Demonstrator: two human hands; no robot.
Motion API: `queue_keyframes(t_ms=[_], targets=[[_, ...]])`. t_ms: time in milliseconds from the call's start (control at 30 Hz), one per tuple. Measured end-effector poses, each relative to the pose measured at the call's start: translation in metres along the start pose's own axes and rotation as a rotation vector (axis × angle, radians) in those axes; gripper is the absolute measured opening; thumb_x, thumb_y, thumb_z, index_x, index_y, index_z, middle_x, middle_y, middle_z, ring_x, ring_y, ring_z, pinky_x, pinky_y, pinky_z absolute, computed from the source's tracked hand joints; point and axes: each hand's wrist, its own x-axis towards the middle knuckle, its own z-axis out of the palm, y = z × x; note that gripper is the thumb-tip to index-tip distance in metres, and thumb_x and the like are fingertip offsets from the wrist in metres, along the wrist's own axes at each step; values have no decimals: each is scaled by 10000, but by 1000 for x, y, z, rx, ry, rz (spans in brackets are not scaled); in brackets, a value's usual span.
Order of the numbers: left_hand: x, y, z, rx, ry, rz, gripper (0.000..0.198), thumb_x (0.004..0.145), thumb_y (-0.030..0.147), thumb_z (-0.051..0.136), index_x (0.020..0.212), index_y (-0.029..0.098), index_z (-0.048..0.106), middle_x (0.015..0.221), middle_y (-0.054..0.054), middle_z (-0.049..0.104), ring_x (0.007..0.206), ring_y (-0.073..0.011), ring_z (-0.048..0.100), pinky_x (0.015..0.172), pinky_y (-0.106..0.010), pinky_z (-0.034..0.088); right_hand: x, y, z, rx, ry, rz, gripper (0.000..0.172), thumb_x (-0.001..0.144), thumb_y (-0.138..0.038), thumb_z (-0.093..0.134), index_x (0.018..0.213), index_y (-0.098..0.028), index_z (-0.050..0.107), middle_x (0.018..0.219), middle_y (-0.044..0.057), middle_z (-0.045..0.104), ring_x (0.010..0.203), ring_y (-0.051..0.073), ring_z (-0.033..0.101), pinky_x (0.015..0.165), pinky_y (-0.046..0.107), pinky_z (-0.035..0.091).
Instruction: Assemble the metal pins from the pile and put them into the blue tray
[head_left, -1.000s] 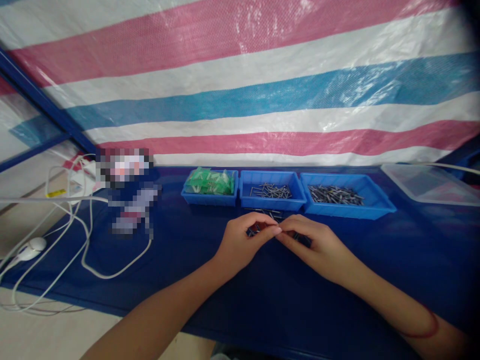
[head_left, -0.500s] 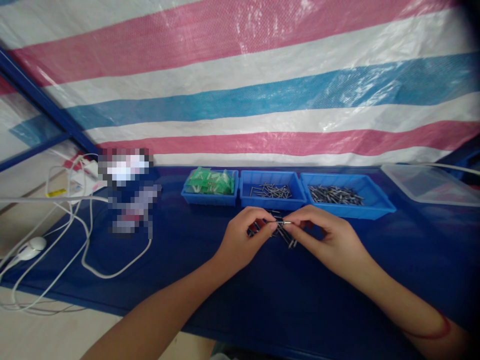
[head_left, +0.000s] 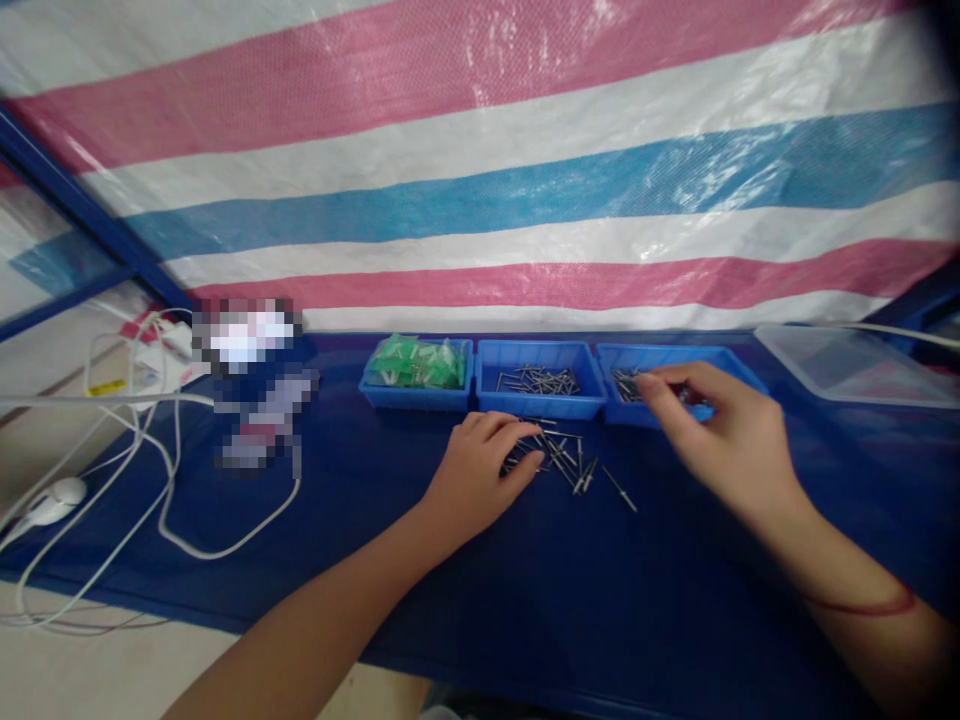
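Note:
My left hand (head_left: 480, 462) rests at the left side of a loose pile of blind rivets (head_left: 561, 455) on the blue table. Its thumb and index finger are apart, with nothing plainly held between them. One rivet (head_left: 619, 488) lies separate to the right of the pile. My right hand (head_left: 724, 430) reaches over the right blue bin (head_left: 626, 412), which holds many metal rivets (head_left: 626, 385). The thumb and fingertips are drawn together there; what they pinch, if anything, is hidden.
A middle blue bin (head_left: 541, 406) holds thin metal pins, and a left blue bin (head_left: 417, 399) holds green packets (head_left: 417, 362). A clear plastic lid (head_left: 840, 365) lies at the right. White cables (head_left: 176, 500) tangle at the left. A striped sheet (head_left: 480, 200) hangs behind.
Both hands were together over the pile, holding a rivet between them. The right hand has moved right and up to the right bin; the left thumb and index finger have parted. A separate rivet now shows.

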Motion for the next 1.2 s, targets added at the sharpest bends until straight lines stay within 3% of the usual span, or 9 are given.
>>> queue_keyframes(t_ms=[67, 167, 333, 500, 700, 900, 1200], targets=[[0, -3, -1, 102, -63, -11, 288, 877, 356, 606, 1133, 233, 652, 1130, -63, 636, 1083, -253, 524, 880, -409, 406, 6, 17, -3, -148, 34, 49, 266, 905, -424, 527, 868, -204, 670, 809, 97, 687, 738, 245, 620, 675, 377, 448], [-1, -5, 1, 175, -139, -8, 273, 862, 391, 626, 1099, 263, 673, 1155, -48, 628, 1092, -257, 510, 855, -413, 383, 10, 32, -1, -314, -19, 81, 340, 914, -461, 487, 1034, -204, 675, 890, 137, 691, 807, 311, 625, 652, 408, 420], [-1, -6, 2, 195, -161, 13, 180, 911, 373, 571, 980, 268, 700, 1130, -21, 641, 1072, -229, 507, 833, -384, 349, 5, 21, 6, -270, -8, 33, 369, 890, -439, 532, 1163, -206, 619, 897, 80, 699, 790, 267, 619, 694, 403, 446], [0, -5, 1, 236, -144, 37, 170, 937, 328, 544, 945, 260, 699, 1093, -16, 641, 1027, -203, 510, 818, -367, 322, -7, -10, 12, -156, -68, -154, 268, 885, -338, 544, 1097, -202, 637, 891, 76, 694, 853, 261, 610, 803, 437, 458], [0, -6, 6, 321, -105, 65, 145, 936, 313, 550, 949, 228, 667, 1039, -22, 658, 1012, -204, 504, 816, -374, 289, -19, -32, 19, 18, -255, -325, 115, 888, -229, 552, 894, -224, 667, 892, 56, 710, 865, 224, 621, 811, 411, 467], [1, -3, -1, 310, -167, 109, 198, 906, 395, 583, 1009, 251, 671, 1040, -22, 656, 994, -208, 519, 833, -389, 282, -20, -34, 21, 45, -337, -359, 130, 898, -213, 542, 866, -222, 667, 883, 52, 713, 858, 213, 619, 811, 408, 468], [0, -3, 2, 396, -132, 151, 162, 955, 296, 510, 933, 225, 654, 975, -24, 661, 942, -193, 532, 849, -390, 273, -27, -30, 30, -3, -432, -393, 155, 880, -227, 563, 974, -210, 684, 938, 70, 707, 888, 224, 619, 798, 409, 487]])
